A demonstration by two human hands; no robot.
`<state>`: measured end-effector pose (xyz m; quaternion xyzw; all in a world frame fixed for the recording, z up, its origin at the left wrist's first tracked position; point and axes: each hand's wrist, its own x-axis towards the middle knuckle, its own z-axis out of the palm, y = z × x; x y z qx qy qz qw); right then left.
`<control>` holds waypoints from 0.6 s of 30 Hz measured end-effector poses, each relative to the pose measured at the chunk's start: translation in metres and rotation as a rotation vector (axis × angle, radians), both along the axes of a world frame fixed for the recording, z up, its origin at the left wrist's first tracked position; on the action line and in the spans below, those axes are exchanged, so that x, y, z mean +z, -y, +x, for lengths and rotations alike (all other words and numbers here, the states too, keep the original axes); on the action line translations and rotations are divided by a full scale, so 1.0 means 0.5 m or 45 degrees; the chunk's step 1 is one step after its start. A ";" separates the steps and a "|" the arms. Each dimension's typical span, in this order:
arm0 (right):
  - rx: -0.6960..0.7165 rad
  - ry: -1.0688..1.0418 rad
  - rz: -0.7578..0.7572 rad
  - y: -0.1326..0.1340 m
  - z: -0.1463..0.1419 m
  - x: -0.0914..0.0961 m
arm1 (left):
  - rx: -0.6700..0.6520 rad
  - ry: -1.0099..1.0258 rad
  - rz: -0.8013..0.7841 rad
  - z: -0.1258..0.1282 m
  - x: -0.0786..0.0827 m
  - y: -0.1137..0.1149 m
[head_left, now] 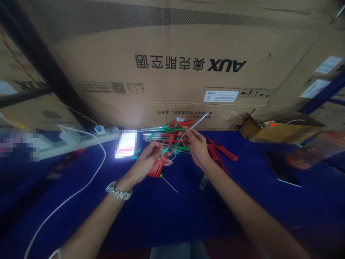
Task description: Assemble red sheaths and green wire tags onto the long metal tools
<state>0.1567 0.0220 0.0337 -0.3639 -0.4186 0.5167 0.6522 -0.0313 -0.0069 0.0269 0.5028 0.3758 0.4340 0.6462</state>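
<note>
My left hand (pixel 151 156) is closed around the red handle of a stick lighter (pixel 155 169), which has a teal trigger. Between the fingers of my right hand (pixel 196 144) is a slim metal tube (pixel 198 121), slanting up to the right. A thin white wire (pixel 175 153) loops between the two hands. Just behind them lies a pile of red and green stick lighters (pixel 164 129) with metal tubes. Small teal triggers (pixel 136 154) lie left of the pile. Below my left hand is a thin screwdriver (pixel 169 183) with a yellow end.
Red handle parts (pixel 222 151) lie beyond my right forearm. A lit phone (pixel 126 144) leans at the left near a power strip (pixel 78 142) and white cable (pixel 101 162). A dark phone (pixel 280 169) and plastic jar (pixel 312 149) are right. A large carton (pixel 172 43) stands behind.
</note>
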 end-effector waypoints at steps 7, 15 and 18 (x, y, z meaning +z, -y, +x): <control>0.003 -0.043 -0.019 0.001 -0.010 -0.003 | 0.030 0.030 0.045 0.003 0.005 0.001; 0.007 -0.110 -0.010 0.001 -0.007 -0.001 | 0.059 0.068 0.048 0.001 0.002 -0.003; 0.007 -0.125 -0.012 0.001 -0.009 -0.003 | 0.030 0.085 0.059 0.001 0.004 -0.002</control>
